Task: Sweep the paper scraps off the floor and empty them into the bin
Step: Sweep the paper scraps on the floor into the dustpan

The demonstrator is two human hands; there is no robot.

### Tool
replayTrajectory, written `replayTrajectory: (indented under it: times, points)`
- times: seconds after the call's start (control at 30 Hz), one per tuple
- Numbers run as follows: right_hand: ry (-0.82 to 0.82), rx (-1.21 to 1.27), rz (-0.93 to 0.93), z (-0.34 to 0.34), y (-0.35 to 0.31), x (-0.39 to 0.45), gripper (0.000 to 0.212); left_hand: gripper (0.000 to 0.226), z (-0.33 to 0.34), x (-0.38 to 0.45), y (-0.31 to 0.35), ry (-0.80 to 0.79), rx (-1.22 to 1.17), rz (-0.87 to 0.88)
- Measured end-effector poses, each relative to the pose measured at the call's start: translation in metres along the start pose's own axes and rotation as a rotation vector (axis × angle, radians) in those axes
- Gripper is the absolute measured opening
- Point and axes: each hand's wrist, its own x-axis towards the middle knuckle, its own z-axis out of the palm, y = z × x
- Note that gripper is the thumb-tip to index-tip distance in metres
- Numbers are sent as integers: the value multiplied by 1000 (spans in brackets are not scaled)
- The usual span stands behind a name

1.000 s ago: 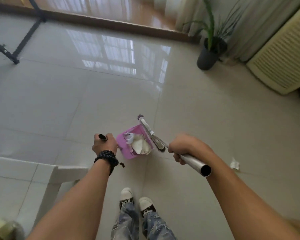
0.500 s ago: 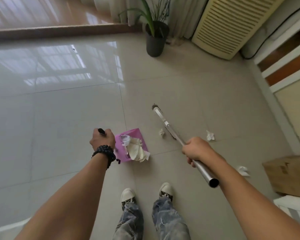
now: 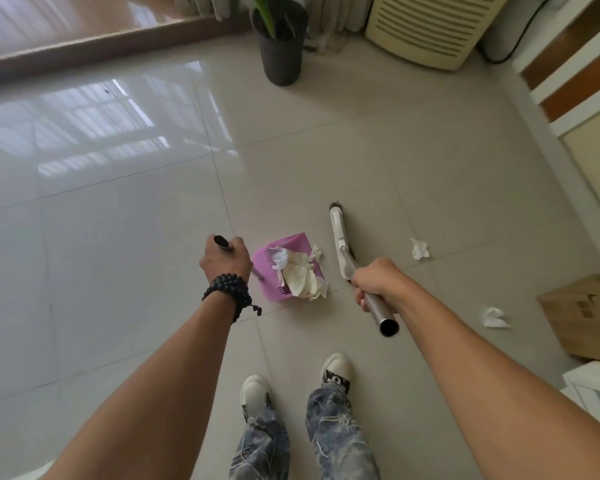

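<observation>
Closest to the camera are two shoes (image 3: pixel 336 370) on the pale tile floor (image 3: pixel 118 237), with blue patterned trouser legs above them.

A little farther out, the right hand (image 3: pixel 378 280) is wrapped tight round the shiny metal handle of the broom (image 3: pixel 340 244). The open end of the handle pokes out below the fist, toward the camera. The broom head sits on the floor ahead of the hand, just to the right of the dustpan.

The left hand (image 3: pixel 226 259) is curled round a thin black handle. It looks like the dustpan's handle, though the stick is mostly hidden behind the hand. A dark bead bracelet (image 3: pixel 227 294) sits on that wrist.

The pink dustpan (image 3: pixel 284 268) lies on the floor between the two hands, just right of the left hand. Crumpled paper scraps (image 3: pixel 300 275) fill it and spill over its right edge.

Off to the right, two more white scraps lie loose on the floor: one (image 3: pixel 494 317) near a cardboard box (image 3: pixel 582 313), one (image 3: pixel 419 248) farther out, past the broom.

Farthest away stand a dark plant pot (image 3: pixel 281 53) and a cream slatted unit (image 3: pixel 433 27).
</observation>
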Motion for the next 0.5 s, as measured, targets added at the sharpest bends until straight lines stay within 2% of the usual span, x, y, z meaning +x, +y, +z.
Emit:
replayTrajectory:
  times: [0.07,0.23,0.37,0.5]
  points:
    - [-91,20,23,-7,-6,0,11,25,10,0,10,-8,13,5]
    - [-308,82,128,-44,-11,-6,19,31,33,-9,29,-39,81,-20]
    - [-288,112,116,-76,-5,-13,19,31,43,-19,49,-50,150,25]
    - [-233,161,99,-110,9,-19,16,24,60,-30,56,-73,86,87]
